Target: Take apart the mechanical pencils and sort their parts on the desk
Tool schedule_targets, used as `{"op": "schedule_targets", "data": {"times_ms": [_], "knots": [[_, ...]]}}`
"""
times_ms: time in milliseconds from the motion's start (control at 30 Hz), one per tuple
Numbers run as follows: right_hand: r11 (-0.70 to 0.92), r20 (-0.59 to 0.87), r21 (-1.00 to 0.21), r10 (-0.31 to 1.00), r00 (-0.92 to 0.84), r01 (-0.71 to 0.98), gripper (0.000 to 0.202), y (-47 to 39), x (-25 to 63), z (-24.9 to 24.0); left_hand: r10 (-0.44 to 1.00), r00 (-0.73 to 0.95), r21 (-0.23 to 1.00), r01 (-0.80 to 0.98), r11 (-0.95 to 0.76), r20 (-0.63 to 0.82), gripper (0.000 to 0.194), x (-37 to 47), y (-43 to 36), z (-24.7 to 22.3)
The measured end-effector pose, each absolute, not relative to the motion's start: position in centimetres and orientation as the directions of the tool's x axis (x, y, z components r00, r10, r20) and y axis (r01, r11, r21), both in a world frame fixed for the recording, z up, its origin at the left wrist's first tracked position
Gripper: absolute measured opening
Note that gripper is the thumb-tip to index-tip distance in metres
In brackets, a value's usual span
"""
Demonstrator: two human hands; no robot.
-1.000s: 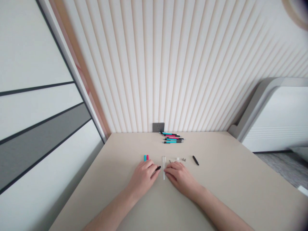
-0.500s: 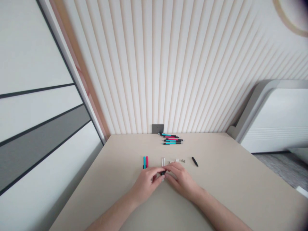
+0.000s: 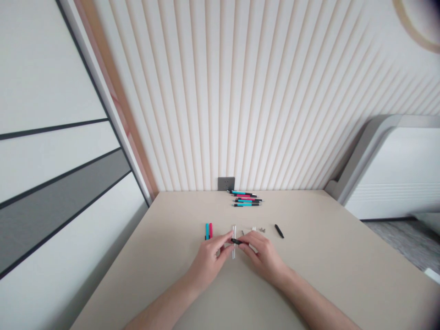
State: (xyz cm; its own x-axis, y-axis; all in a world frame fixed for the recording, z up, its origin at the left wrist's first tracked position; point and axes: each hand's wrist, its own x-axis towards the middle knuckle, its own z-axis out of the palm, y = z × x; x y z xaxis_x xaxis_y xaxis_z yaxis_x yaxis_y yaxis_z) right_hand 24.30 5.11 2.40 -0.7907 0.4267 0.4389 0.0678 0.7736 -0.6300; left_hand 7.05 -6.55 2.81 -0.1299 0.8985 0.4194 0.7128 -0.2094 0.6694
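A short black pen part (image 3: 236, 241) is pinched between the thumb and fingers of my right hand (image 3: 263, 252). Its free end points left, over two thin white refills (image 3: 234, 252) lying on the table. Close by that end, my left hand (image 3: 211, 256) has its thumb and index finger apart, with nothing visible held between them. Blue (image 3: 206, 229) and red (image 3: 211, 228) pen barrels lie just beyond my left hand. Past my right fingers are small white pieces (image 3: 254, 228), small metallic pieces (image 3: 262, 230) and a thin spring-like piece (image 3: 242, 233), partly hidden.
Another black pen part (image 3: 279, 231) rests to the right on the beige table (image 3: 309, 261). Several blue, red and black pens (image 3: 246, 200) lie at the back edge, below a dark wall socket (image 3: 226, 184). A white cabinet stands left, a grey-white headboard (image 3: 395, 169) right.
My left thumb and index finger have parted from the black pen part. It shows more fully now in my right hand, and the white refills beneath are less covered.
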Motion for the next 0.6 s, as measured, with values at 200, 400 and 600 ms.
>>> {"op": "schedule_targets", "data": {"times_ms": [200,400,600], "knots": [[0.753,0.470,-0.650,0.505,-0.723,0.104,0.021,5.3,24.5,2.6,0.878,0.249,0.214,0.909,-0.357,0.408,0.027,6.6,-6.7,3.8],[0.738,0.455,-0.666,0.514,-0.727,0.105,0.021,5.3,24.5,2.4,0.858,0.395,0.072,0.895,-0.440,0.328,0.021,6.4,-6.6,2.6],[0.720,0.434,-0.685,0.524,-0.733,0.110,0.019,5.2,24.5,2.0,0.839,0.440,0.051,0.877,-0.479,0.319,0.018,6.2,-6.1,1.7]]}}
